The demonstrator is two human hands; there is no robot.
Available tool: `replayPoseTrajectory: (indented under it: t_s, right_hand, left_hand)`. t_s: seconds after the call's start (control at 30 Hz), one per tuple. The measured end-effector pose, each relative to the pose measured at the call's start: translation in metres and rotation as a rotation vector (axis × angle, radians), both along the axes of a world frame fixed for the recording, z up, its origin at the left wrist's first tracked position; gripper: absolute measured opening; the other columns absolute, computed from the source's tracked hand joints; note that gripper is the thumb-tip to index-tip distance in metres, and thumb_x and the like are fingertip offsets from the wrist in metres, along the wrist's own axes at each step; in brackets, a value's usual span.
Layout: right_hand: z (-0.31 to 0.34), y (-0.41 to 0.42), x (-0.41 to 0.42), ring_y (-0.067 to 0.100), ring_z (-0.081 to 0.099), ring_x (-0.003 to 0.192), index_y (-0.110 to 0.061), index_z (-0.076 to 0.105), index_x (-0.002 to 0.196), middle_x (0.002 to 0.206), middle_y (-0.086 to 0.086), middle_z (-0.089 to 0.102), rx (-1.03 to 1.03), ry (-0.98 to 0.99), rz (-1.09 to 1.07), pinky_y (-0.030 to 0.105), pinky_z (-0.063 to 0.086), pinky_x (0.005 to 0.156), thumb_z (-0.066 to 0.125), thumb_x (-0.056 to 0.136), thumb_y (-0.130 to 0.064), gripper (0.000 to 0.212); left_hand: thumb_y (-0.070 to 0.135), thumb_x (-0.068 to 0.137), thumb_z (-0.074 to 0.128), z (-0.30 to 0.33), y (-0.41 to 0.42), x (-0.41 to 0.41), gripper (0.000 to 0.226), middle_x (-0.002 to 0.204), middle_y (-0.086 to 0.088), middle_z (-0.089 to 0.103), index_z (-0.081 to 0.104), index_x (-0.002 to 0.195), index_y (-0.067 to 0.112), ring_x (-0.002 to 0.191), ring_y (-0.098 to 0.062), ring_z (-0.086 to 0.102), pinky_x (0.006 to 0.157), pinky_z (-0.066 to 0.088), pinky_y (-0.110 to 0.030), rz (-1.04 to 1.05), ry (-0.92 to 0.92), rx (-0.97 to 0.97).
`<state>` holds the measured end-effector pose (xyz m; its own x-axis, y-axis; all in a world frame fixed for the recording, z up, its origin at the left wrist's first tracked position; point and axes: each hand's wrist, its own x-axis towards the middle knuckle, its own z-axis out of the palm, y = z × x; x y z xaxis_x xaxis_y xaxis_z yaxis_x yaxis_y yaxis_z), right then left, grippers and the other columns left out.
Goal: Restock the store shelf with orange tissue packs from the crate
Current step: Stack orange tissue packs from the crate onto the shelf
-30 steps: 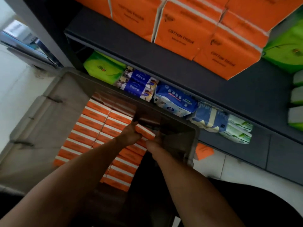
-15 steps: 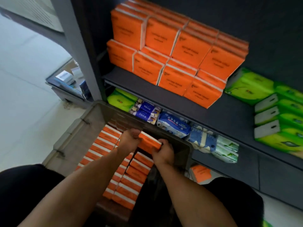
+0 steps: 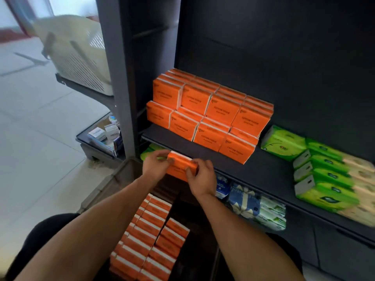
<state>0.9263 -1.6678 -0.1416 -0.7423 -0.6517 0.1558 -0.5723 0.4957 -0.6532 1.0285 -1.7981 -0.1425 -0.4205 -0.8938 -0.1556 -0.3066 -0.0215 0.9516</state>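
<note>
Just below the dark shelf edge (image 3: pixel 203 154), both hands pinch one orange plastic-wrapped tissue pack (image 3: pixel 181 166) endwise, left hand (image 3: pixel 155 166) and right hand (image 3: pixel 199 176); its long axis parallels the shelved orange stack (image 3: pixel 207 114) up-right.

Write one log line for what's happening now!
hands: left + right grip orange pack | place: above crate | shelf: not yet
</note>
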Motion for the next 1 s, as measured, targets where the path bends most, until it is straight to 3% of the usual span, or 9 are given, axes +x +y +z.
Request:
replayPoseTrajectory:
  t_s: [0.13,0.33,0.47,0.53,0.67,0.77,0.83,0.93,1.0]
  right_hand:
    - [0.038,-0.028,-0.014,0.018,0.052,0.106,-0.031,0.061,0.125,0.113,-0.003,0.045,-0.095,0.112,0.062,0.032,0.05,0.086,0.072,0.083,-0.037,0.044]
    - [0.085,-0.068,-0.041,0.016,0.044,0.113,-0.029,0.059,0.128,0.115,-0.001,0.042,-0.24,0.224,0.057,0.025,0.045,0.085,0.078,0.08,-0.027,0.051]
    - [0.102,-0.092,-0.072,0.018,0.046,0.114,-0.026,0.061,0.125,0.115,0.001,0.044,-0.289,0.275,0.011,0.022,0.042,0.086,0.079,0.079,-0.026,0.05]
    - [0.106,-0.103,-0.089,0.022,0.048,0.115,-0.024,0.062,0.125,0.116,0.003,0.045,-0.323,0.267,-0.001,0.023,0.042,0.089,0.08,0.078,-0.025,0.05]
    - [0.105,-0.122,-0.111,0.024,0.049,0.117,-0.024,0.061,0.125,0.121,0.005,0.045,-0.318,0.26,-0.015,0.027,0.046,0.092,0.08,0.078,-0.023,0.051]
    - [0.096,-0.129,-0.118,0.024,0.05,0.115,-0.023,0.061,0.121,0.12,0.005,0.046,-0.292,0.266,-0.015,0.034,0.052,0.087,0.077,0.08,-0.021,0.044]
    - [0.089,-0.13,-0.121,0.025,0.051,0.114,-0.023,0.059,0.122,0.12,0.005,0.046,-0.259,0.259,-0.027,0.033,0.052,0.084,0.076,0.081,-0.022,0.045]
    - [0.083,-0.13,-0.122,0.027,0.05,0.115,-0.023,0.055,0.126,0.124,0.007,0.044,-0.242,0.236,-0.04,0.03,0.048,0.084,0.075,0.082,-0.023,0.049]
    - [0.084,-0.132,-0.121,0.028,0.05,0.116,-0.022,0.054,0.128,0.125,0.008,0.044,-0.246,0.217,-0.039,0.029,0.044,0.085,0.074,0.083,-0.021,0.05]
  left_hand:
    - [0.018,0.081,0.08,0.033,-0.02,-0.006,0.025,0.091,0.005,0.066,0.07,0.105,0.017,0.079,-0.007,0.062,0.066,0.048,-0.013,0.072,0.171,-0.019]
    - [0.021,0.082,0.079,0.074,-0.052,-0.037,0.028,0.094,0.004,0.069,0.07,0.107,0.012,0.084,-0.005,0.065,0.067,0.05,-0.011,0.102,0.321,-0.015]
    - [0.018,0.081,0.079,0.091,-0.072,-0.067,0.032,0.1,-0.005,0.072,0.069,0.111,0.013,0.094,-0.016,0.069,0.087,0.057,-0.032,0.081,0.367,-0.031]
    - [0.019,0.081,0.078,0.097,-0.082,-0.083,0.031,0.103,-0.006,0.072,0.07,0.111,0.017,0.096,-0.019,0.069,0.092,0.056,-0.038,0.065,0.339,-0.067]
    - [0.026,0.082,0.075,0.103,-0.096,-0.105,0.042,0.116,0.002,0.065,0.067,0.123,0.023,0.108,-0.015,0.063,0.101,0.05,-0.035,0.03,0.211,-0.173]
    - [0.036,0.084,0.07,0.098,-0.098,-0.109,0.044,0.137,-0.004,0.042,0.062,0.128,0.035,0.126,-0.024,0.043,0.111,0.036,-0.039,0.055,-0.106,-0.404]
    - [0.033,0.084,0.069,0.095,-0.099,-0.107,0.047,0.143,-0.004,0.03,0.059,0.13,0.037,0.132,-0.029,0.035,0.114,0.032,-0.043,0.019,-0.186,-0.463]
    - [0.023,0.085,0.069,0.088,-0.103,-0.105,0.048,0.146,-0.005,0.027,0.058,0.131,0.025,0.134,-0.024,0.037,0.113,0.032,-0.028,-0.065,-0.098,-0.465]
    - [0.019,0.086,0.068,0.087,-0.103,-0.104,0.047,0.148,-0.005,0.026,0.057,0.131,0.019,0.134,-0.019,0.036,0.104,0.028,-0.016,-0.072,-0.096,-0.476]
